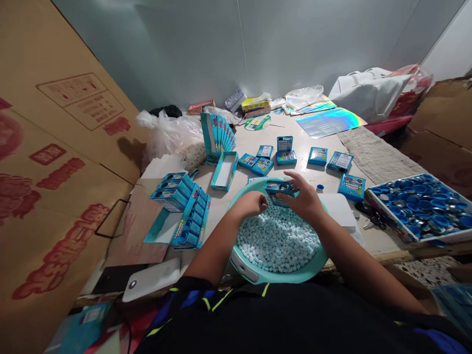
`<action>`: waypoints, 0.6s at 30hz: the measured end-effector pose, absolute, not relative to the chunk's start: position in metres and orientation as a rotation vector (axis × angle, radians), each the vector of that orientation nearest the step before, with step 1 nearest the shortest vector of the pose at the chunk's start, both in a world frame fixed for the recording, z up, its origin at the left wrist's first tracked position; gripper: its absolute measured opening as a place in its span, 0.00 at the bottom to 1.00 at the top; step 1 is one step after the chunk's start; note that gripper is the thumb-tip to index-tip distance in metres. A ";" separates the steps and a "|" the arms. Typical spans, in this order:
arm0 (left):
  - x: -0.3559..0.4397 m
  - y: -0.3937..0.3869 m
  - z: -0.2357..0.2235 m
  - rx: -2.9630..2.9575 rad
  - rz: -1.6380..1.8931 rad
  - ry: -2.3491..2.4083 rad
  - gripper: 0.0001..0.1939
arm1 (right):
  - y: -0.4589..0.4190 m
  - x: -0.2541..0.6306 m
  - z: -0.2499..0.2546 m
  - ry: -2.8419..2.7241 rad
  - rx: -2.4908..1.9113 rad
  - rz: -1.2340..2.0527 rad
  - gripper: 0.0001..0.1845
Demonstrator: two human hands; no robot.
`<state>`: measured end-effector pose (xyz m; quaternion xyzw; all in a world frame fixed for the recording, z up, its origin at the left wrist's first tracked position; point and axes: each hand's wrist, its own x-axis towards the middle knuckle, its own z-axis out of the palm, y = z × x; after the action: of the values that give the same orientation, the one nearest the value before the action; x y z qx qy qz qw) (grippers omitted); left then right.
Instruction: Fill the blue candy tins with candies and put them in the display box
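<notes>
A teal basin (245, 270) full of small pale-blue and white candies (278, 241) stands close in front of me. Over its far side, my right hand (305, 197) grips a small blue candy box (273, 187), thumb on the near side and fingers around its right end. A round dark opening shows on the box's upper face. My left hand (252, 204) is closed just left of the box, above the candies, with its fingers curled inward. Whatever it may hold is hidden.
Several small blue boxes (317, 156) lie beyond the basin. Display cartons (191, 221) stand at left, beside an open tray (224, 169). At right are a carton of blue caps (424, 204) and black scissors (372, 214). A large cardboard box (66, 147) borders the left side.
</notes>
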<state>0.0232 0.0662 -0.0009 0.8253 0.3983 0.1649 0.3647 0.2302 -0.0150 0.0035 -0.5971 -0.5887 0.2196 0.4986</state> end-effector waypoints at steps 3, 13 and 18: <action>0.023 0.073 0.001 2.064 0.554 1.162 0.03 | -0.015 0.231 0.004 -1.426 -1.409 0.549 0.32; 0.029 0.055 0.022 2.044 1.225 1.063 0.17 | -0.014 0.231 0.000 -1.493 -1.438 0.573 0.31; 0.033 0.051 0.019 2.107 1.195 0.841 0.12 | -0.016 0.230 0.002 -1.623 -1.379 0.599 0.28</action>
<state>0.0326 0.0507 0.0194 0.7878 0.3145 0.4467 0.2846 0.2300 -0.0162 0.0019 -0.5573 -0.6558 0.2419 0.4481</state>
